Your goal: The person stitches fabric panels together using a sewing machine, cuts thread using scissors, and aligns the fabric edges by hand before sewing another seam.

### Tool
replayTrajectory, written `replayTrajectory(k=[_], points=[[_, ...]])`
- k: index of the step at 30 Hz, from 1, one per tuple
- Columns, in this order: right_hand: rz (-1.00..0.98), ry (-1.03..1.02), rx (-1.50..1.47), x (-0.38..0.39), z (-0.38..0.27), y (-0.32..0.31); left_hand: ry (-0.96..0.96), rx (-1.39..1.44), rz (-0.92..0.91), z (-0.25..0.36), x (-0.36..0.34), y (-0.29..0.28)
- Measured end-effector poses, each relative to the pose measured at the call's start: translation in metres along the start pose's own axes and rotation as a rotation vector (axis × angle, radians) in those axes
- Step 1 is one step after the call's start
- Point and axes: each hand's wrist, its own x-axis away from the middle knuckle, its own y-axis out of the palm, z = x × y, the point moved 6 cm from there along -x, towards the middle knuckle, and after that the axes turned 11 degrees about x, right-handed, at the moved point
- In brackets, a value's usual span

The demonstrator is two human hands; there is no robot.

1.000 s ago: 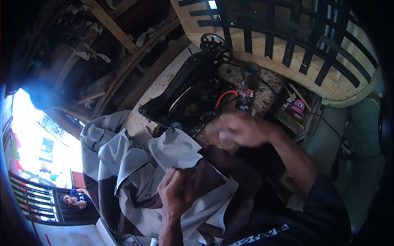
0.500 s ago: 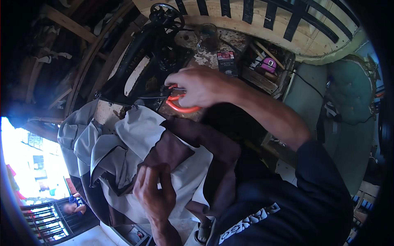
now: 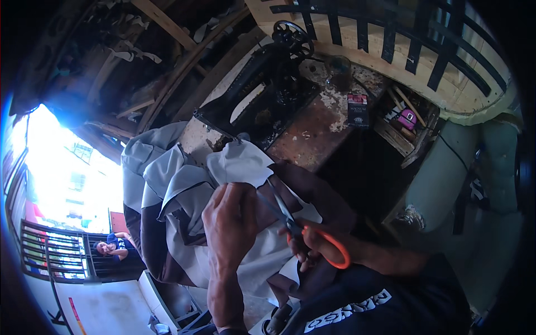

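Note:
My right hand (image 3: 314,248) grips a pair of scissors with orange handles (image 3: 335,251). The blades are spread apart and point up and left, their tips close to the fingers of my left hand (image 3: 230,223). That hand is closed, fingertips pinched together over the cloth; what sits between them is too small or hidden to make out. Beneath both hands lies a large heap of grey and dark brown fabric (image 3: 195,192), draped off the table edge into my lap. A black sewing machine (image 3: 268,84) stands just beyond the fabric.
On the worn table (image 3: 312,131) are a dark box with a red top (image 3: 358,110) and a glass jar (image 3: 338,72). An open wooden drawer (image 3: 413,145) holds a pink item and sticks. Green upholstered seating (image 3: 446,173) stands right; another person (image 3: 114,245) is at far left.
My right hand has lifted the scissors off the table beside the sewing machine and brought them back to my left hand, blades now spread. The whole view has shifted, moving the scene rightward.

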Motion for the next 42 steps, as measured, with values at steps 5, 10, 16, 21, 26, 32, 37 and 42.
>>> replayTrajectory(k=[5,10,16,21,26,32,37,42], points=[[0.126,-0.031,0.419,-0.015,-0.050,-0.028,-0.029,0.010,0.083,-0.011,0.003,-0.004],[0.688,-0.268,1.630,-0.046,-0.122,-0.072,0.026,0.229,0.091,-0.017,0.013,-0.027],[0.870,-0.210,2.119,-0.068,-0.158,-0.122,0.164,0.855,0.192,-0.013,0.021,-0.038],[0.902,-0.178,2.015,-0.086,-0.152,-0.123,0.209,1.099,0.161,-0.044,0.020,-0.043],[0.899,-0.363,2.030,-0.110,-0.143,-0.095,0.138,0.950,0.066,-0.084,-0.024,-0.041],[0.677,-0.428,1.785,-0.156,-0.102,-0.097,-0.135,0.181,0.014,-0.207,-0.094,0.057],[0.691,-0.383,1.760,-0.164,-0.090,-0.105,-0.251,0.080,0.201,-0.262,-0.077,0.075],[0.650,-0.348,1.809,-0.170,-0.089,-0.104,-0.350,0.188,0.261,-0.275,-0.065,0.076]])
